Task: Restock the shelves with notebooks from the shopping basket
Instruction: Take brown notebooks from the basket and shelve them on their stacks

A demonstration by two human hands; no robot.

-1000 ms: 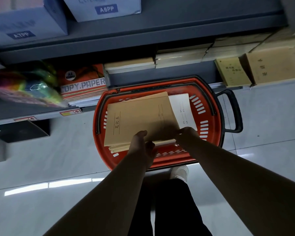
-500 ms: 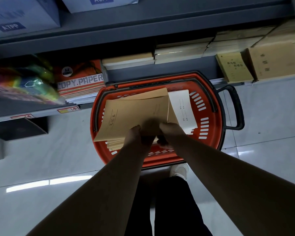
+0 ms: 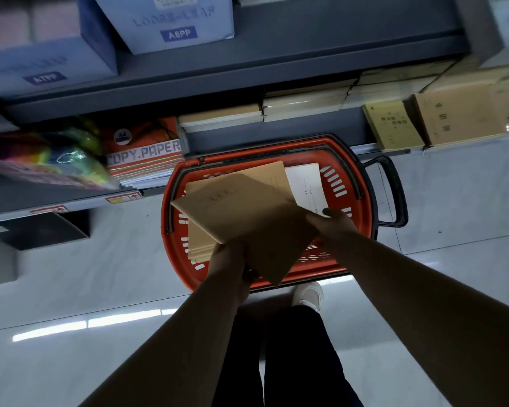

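Observation:
A red shopping basket (image 3: 175, 259) with a black handle stands on the floor in front of the low shelf. Inside lie a stack of tan notebooks (image 3: 199, 245) and a white one (image 3: 306, 186). Both hands hold a thin bundle of tan notebooks (image 3: 247, 212) lifted and tilted above the basket. My left hand (image 3: 228, 268) grips its near left edge. My right hand (image 3: 331, 224) grips its right edge, thumb on top. The bottom shelf (image 3: 276, 142) behind the basket carries flat piles of tan notebooks (image 3: 303, 104).
Copy paper reams (image 3: 143, 151) and a colourful packet (image 3: 50, 160) lie on the shelf to the left. Tan booklets (image 3: 391, 127) and a brown box (image 3: 459, 118) sit to the right. Blue loose-leaf boxes (image 3: 177, 22) fill the upper shelf. My shoe (image 3: 307, 295) is behind the basket.
The top bundle of tan notebooks has been lifted off the stack and turned counter-clockwise above the basket. My right hand moved right along its edge; the left stays at the near edge.

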